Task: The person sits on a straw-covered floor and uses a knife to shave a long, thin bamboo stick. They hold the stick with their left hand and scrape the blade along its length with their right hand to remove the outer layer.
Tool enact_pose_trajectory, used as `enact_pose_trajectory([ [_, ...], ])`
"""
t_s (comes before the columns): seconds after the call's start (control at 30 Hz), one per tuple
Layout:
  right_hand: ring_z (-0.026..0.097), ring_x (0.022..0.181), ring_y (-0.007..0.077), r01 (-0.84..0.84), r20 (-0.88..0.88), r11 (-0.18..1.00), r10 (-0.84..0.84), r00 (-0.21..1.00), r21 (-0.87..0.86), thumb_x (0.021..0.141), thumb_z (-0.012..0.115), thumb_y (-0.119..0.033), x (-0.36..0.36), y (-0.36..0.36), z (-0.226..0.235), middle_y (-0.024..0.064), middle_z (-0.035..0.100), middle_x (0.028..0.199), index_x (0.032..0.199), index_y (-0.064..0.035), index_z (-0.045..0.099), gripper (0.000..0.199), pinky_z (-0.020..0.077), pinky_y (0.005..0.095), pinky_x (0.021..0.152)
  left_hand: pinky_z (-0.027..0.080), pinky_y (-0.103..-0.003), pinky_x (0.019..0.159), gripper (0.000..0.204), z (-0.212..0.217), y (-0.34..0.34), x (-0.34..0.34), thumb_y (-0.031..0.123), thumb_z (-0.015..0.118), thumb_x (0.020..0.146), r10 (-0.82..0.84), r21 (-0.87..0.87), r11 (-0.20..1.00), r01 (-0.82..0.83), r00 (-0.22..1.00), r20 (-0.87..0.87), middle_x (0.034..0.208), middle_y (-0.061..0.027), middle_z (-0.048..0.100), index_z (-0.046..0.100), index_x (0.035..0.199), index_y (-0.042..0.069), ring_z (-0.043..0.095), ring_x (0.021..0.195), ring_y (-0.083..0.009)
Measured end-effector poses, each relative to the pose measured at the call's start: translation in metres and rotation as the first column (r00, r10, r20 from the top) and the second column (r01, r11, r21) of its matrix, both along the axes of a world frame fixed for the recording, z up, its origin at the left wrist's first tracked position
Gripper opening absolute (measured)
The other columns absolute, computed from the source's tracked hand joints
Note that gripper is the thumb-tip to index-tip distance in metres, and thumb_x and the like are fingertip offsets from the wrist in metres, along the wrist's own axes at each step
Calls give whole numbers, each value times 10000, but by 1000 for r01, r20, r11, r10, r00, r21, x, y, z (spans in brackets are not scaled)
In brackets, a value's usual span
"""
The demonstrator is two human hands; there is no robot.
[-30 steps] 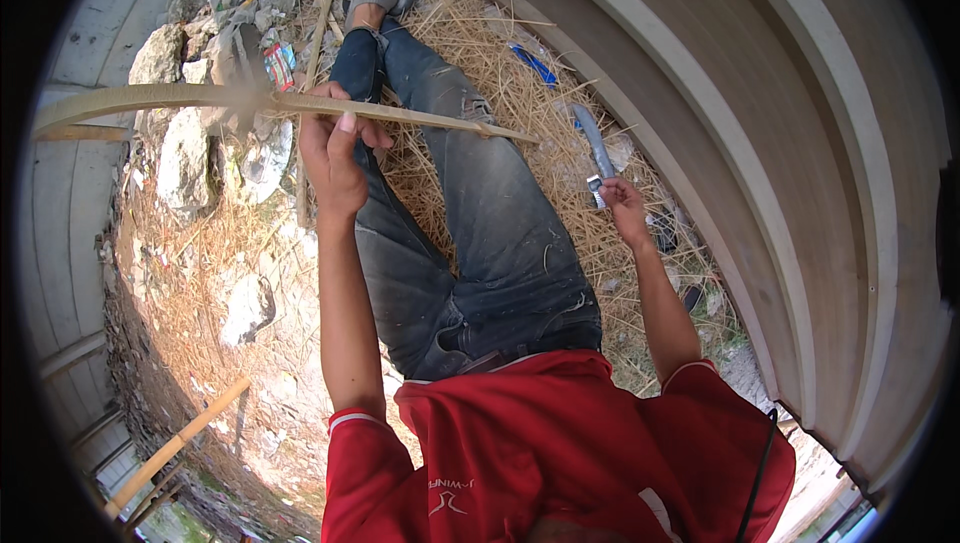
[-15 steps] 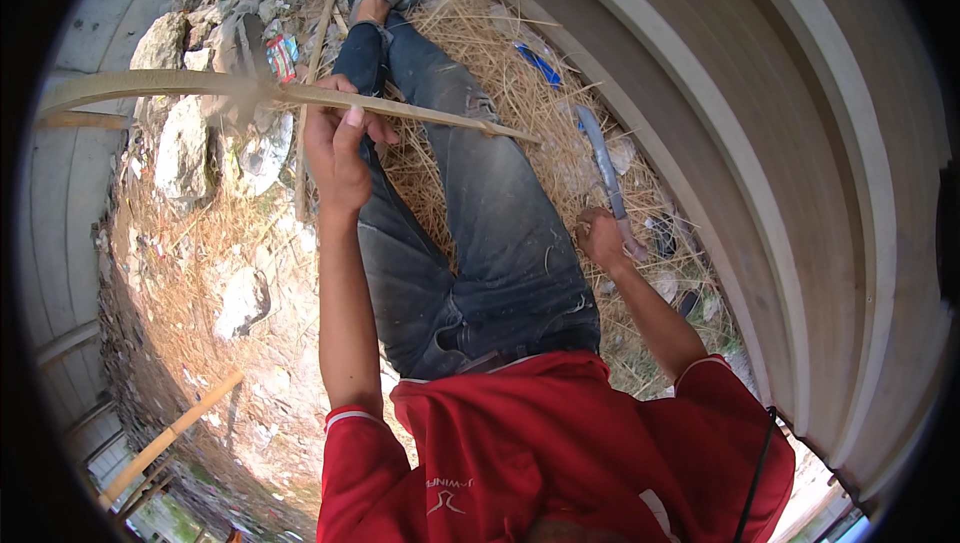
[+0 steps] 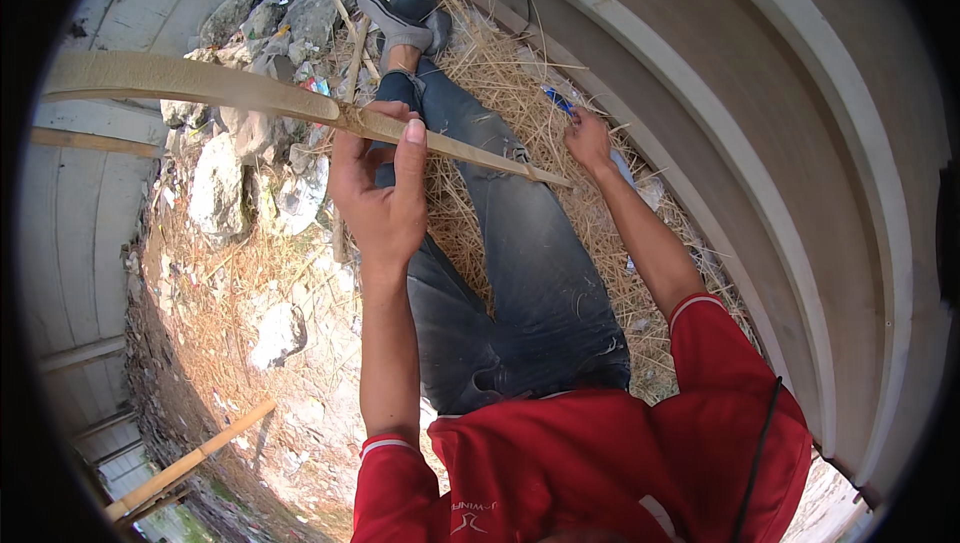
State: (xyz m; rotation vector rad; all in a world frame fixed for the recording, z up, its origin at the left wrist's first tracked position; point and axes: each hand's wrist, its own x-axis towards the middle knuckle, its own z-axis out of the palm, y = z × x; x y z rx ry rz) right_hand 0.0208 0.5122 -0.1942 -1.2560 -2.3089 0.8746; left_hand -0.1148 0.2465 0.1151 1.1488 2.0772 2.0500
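Note:
A long split bamboo strip (image 3: 465, 151) crosses in front of me, thin toward its right end and wider where it bends away left. My left hand (image 3: 385, 188) is closed on it near a node, thumb along the near side. On the straw at the right, my right hand (image 3: 588, 143) has its fingers closed at the near end of a slim blue object (image 3: 556, 98), whose kind I cannot make out. Behind my right wrist, part of a grey blade (image 3: 622, 167) shows; its handle is hidden by my forearm. The strip passes over my outstretched legs (image 3: 530, 243).
Loose straw (image 3: 480, 33) covers the ground around my legs. A ribbed wall (image 3: 700, 93) curves along the right. Rocks (image 3: 218, 183) and litter lie to the left, with thin wood sticks (image 3: 355, 58) beside my feet. A bamboo pole (image 3: 195, 455) juts in at lower left.
My right hand has moved forward from beside the blade's handle to the blue object. My left hand still grips the bamboo strip, now held nearer to me. The view has shifted slightly.

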Motion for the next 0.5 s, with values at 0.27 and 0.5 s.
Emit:
enact_pose_trajectory([
  [0.27, 596, 1241, 435, 130, 237, 986, -103, 966, -102, 901, 585, -120, -32, 24, -51, 249, 579, 1371, 1358, -56, 599, 461, 494, 493, 1060, 694, -447, 750, 309, 37, -86, -14, 174, 541, 1070, 305, 229, 923, -309, 951, 51, 973, -255, 709, 584, 1210, -98, 759, 825, -327],
  [0.5, 656, 1100, 423, 72, 102, 997, -69, 992, -28, 903, 673, -189, 10, -5, -52, 247, 677, 1174, 1187, -48, 693, 317, 524, 487, 978, 703, -362, 697, 423, 9, -185, -18, 261, 553, 1077, 690, 249, 603, -758, 652, 314, 1078, -256, 676, 511, 1255, -120, 758, 890, -345],
])
